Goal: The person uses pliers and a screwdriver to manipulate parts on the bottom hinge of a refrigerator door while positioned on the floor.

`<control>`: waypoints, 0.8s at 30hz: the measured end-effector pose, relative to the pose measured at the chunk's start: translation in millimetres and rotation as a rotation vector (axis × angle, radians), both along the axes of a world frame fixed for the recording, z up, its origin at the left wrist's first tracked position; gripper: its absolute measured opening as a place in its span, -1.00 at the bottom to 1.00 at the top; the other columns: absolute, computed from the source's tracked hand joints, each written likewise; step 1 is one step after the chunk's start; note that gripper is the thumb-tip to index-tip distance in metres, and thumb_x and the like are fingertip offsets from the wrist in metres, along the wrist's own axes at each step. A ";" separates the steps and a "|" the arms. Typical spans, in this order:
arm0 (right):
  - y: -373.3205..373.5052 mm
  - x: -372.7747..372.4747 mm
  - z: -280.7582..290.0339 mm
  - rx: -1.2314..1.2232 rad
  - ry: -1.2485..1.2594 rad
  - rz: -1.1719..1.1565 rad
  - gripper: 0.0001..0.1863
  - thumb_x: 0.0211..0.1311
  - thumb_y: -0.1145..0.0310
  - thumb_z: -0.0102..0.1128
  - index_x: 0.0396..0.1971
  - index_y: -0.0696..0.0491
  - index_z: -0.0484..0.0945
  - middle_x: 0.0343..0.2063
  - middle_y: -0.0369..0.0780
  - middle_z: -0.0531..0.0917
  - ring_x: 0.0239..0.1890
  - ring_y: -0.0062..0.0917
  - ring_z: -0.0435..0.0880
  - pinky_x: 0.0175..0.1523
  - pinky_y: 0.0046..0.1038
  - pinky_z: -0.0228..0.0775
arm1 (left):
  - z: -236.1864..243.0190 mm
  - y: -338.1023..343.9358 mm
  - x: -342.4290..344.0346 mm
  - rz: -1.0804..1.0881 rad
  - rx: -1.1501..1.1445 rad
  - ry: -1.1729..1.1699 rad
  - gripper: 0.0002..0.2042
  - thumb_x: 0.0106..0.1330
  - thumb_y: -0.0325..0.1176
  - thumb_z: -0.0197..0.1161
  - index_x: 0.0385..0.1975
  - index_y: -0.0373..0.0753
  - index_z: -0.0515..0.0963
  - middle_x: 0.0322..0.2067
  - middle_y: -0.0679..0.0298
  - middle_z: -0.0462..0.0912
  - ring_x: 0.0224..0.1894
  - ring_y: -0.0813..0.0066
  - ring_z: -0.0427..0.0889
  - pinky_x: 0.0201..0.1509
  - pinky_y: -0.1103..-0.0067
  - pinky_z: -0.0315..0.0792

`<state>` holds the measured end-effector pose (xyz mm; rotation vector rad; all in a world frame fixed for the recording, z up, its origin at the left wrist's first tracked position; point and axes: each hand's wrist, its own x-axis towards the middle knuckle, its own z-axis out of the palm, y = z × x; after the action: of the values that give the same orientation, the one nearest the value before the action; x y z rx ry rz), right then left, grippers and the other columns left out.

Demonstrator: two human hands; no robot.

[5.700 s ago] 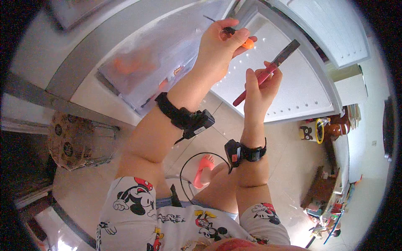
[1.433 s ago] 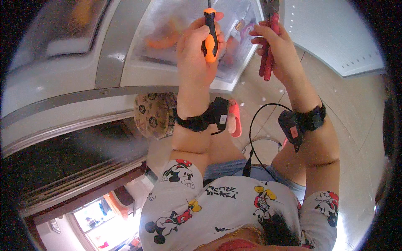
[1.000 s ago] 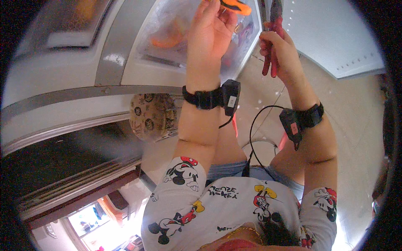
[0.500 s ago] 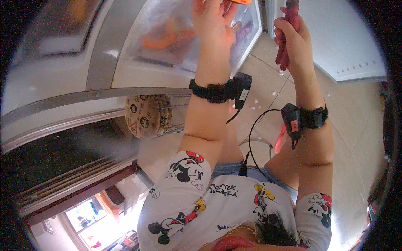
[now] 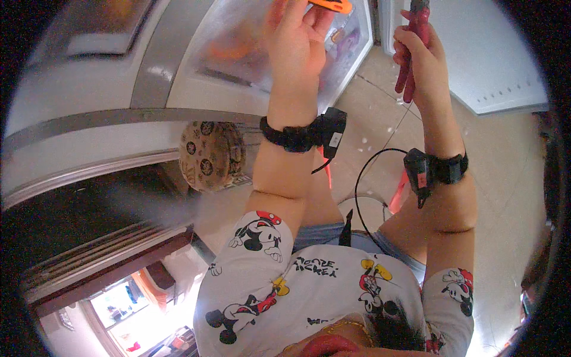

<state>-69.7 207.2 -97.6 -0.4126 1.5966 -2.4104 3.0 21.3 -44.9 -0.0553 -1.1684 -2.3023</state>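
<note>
My left hand (image 5: 297,41) is raised at the top edge, in front of the frosted inside of a freezer (image 5: 229,74). Its fingers are curled about a bright orange object (image 5: 333,6) with a dark part; the upper edge cuts it off, so its kind is unclear. To the right, my right hand (image 5: 429,56) is closed around a pair of pliers (image 5: 407,83) with dark red handles. The handles point down and the dark head points up, partly out of the picture. The pliers are in the air, apart from the freezer.
At the right, a white door (image 5: 499,65) with a row of small holes stands open. White bits are scattered over the tiled floor (image 5: 380,119). A round patterned object (image 5: 211,156) is at the left. Black bands with cabled devices (image 5: 419,172) are on both wrists.
My left hand has shifted slightly left and down, showing more of the orange object. My right hand, with the pliers, has moved a little right.
</note>
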 end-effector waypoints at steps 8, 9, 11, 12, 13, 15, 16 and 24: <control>9.2 11.7 10.5 0.098 0.213 -0.107 -0.52 0.35 0.43 0.21 0.25 0.17 0.43 -0.31 -0.34 0.57 -0.43 -0.73 0.46 -0.37 -0.67 0.32 | 18.8 -2.4 -19.5 -0.216 0.291 0.126 -0.78 0.56 -0.33 0.15 -0.10 -0.40 0.59 -0.09 0.09 0.73 -0.03 0.31 0.74 0.09 0.52 0.67; 8.1 16.3 18.4 0.109 0.251 -0.138 -0.51 0.35 0.44 0.21 0.26 0.17 0.43 -0.30 -0.34 0.58 -0.43 -0.74 0.46 -0.38 -0.68 0.32 | 23.8 -4.3 -22.0 -0.232 0.348 0.136 -0.76 0.56 -0.32 0.14 -0.08 -0.42 0.59 -0.08 0.07 0.73 -0.03 0.30 0.74 0.07 0.53 0.69; 8.9 29.6 36.7 0.148 0.322 -0.203 -0.50 0.36 0.47 0.19 0.29 0.14 0.39 -0.26 -0.34 0.59 -0.44 -0.75 0.47 -0.41 -0.70 0.31 | 30.3 1.2 -28.7 -0.260 0.387 0.164 -0.73 0.57 -0.30 0.13 -0.07 -0.44 0.58 -0.07 0.05 0.73 -0.04 0.29 0.75 0.04 0.55 0.70; 7.4 32.5 41.4 0.163 0.381 -0.226 -0.50 0.37 0.47 0.19 0.29 0.14 0.39 -0.26 -0.34 0.59 -0.45 -0.75 0.47 -0.41 -0.70 0.31 | 33.8 2.2 -29.9 -0.269 0.401 0.178 -0.72 0.57 -0.30 0.13 -0.06 -0.45 0.58 -0.06 0.04 0.74 -0.04 0.28 0.75 0.02 0.55 0.71; 2.0 37.0 48.4 0.164 0.439 -0.239 -0.50 0.38 0.47 0.18 0.30 0.14 0.38 -0.25 -0.34 0.59 -0.45 -0.75 0.47 -0.42 -0.70 0.31 | 38.0 -1.0 -27.7 -0.293 0.420 0.190 -0.72 0.57 -0.30 0.12 -0.05 -0.45 0.57 -0.05 0.04 0.73 -0.04 0.28 0.75 0.03 0.55 0.71; 0.9 38.5 55.6 0.197 0.565 -0.281 -0.49 0.36 0.49 0.21 0.29 0.14 0.37 -0.24 -0.35 0.58 -0.38 -0.76 0.48 -0.33 -0.69 0.35 | 33.2 3.7 -34.1 -0.377 0.480 0.211 -0.72 0.57 -0.30 0.12 -0.04 -0.46 0.57 -0.04 0.03 0.73 -0.03 0.28 0.75 0.04 0.55 0.71; 4.9 31.7 51.7 0.214 0.628 -0.309 -0.49 0.35 0.50 0.22 0.28 0.14 0.37 -0.24 -0.35 0.58 -0.35 -0.76 0.48 -0.29 -0.68 0.36 | 27.3 13.6 -42.7 -0.386 0.478 0.233 -0.72 0.57 -0.30 0.12 -0.04 -0.46 0.56 -0.03 0.04 0.73 -0.02 0.29 0.75 0.04 0.55 0.71; -24.7 22.0 82.9 0.001 0.816 -0.585 -0.54 0.27 0.51 0.18 0.17 0.18 0.36 -0.26 -0.20 0.57 -0.32 -0.58 0.54 -0.23 -0.47 0.45 | 30.2 17.9 -49.2 -0.306 0.462 0.281 -0.78 0.52 -0.35 0.20 -0.08 -0.41 0.58 -0.04 0.09 0.73 0.02 0.26 0.74 0.18 0.48 0.66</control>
<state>-47.7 182.4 -14.7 -1.1954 2.2928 -2.8487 -46.2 39.2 -14.7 -0.3937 -0.4989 -2.6673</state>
